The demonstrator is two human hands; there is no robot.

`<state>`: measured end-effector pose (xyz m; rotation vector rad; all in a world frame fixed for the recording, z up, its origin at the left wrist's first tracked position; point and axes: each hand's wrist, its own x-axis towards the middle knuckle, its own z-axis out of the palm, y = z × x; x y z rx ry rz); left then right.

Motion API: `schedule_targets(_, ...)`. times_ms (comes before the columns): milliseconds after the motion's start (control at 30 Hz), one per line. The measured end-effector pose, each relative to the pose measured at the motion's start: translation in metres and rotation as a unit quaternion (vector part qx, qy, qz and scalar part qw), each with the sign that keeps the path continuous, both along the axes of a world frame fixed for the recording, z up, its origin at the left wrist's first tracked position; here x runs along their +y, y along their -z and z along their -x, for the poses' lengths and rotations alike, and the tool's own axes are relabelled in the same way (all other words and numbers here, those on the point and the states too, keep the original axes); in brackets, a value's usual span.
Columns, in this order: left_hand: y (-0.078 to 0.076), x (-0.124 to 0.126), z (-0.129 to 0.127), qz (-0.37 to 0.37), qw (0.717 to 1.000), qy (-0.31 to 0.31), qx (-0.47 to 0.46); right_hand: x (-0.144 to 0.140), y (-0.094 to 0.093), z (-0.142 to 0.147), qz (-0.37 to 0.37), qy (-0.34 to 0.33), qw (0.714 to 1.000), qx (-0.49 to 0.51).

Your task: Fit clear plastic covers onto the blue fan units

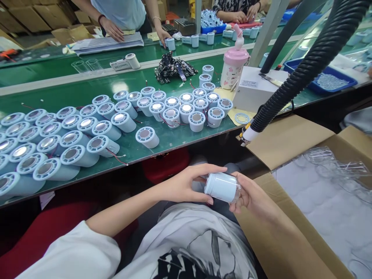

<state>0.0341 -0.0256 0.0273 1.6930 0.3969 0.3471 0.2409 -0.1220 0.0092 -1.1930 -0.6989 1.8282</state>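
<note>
Above my lap is a light blue cylindrical housing (222, 186) lying on its side, with a clear plastic sleeve around it. My left hand (186, 184) grips its ridged left end between thumb and fingers. At the other end, my right hand (251, 193) is closed on the clear sleeve. The palm-side fingers of my right hand are partly hidden. Nearest on the green bench stands a single light blue housing (147, 137) with a round metallic disc on top. Many similar housings (101, 143) fill the bench to the left and behind, some with thin red wires.
At right an open cardboard box (290, 209) holds clear plastic sleeves (337, 166). A black corrugated hose (290, 81) hangs over the bench edge. Small circuit boards (174, 68), a pink-lidded cup (234, 69) and a blue tray (322, 79) stand farther back. Two people work across the line.
</note>
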Motion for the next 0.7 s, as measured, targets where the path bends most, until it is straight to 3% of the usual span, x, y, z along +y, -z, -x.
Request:
schedule_targets(133,0.002,0.000,0.000,0.010,1.000,0.000,-0.011,0.000,0.001,0.003,0.043,0.006,0.998,0.036)
schedule_targets(367,0.008,-0.001,0.000,-0.003,0.998,0.005,-0.065,0.001,0.003,0.004,0.109,-0.039,0.990,0.079)
schedule_targets(533,0.002,-0.004,-0.001,-0.018,0.999,-0.007,-0.037,0.000,0.001,0.006,0.118,-0.060,0.989,0.060)
schedule_targets(633,-0.004,-0.005,-0.001,0.004,1.000,-0.027,0.002,-0.005,0.006,0.006,0.039,-0.038,0.998,-0.016)
schedule_targets(700,-0.006,-0.005,-0.001,0.039,0.998,-0.035,0.023,-0.010,0.012,0.003,-0.108,0.019,0.986,-0.122)
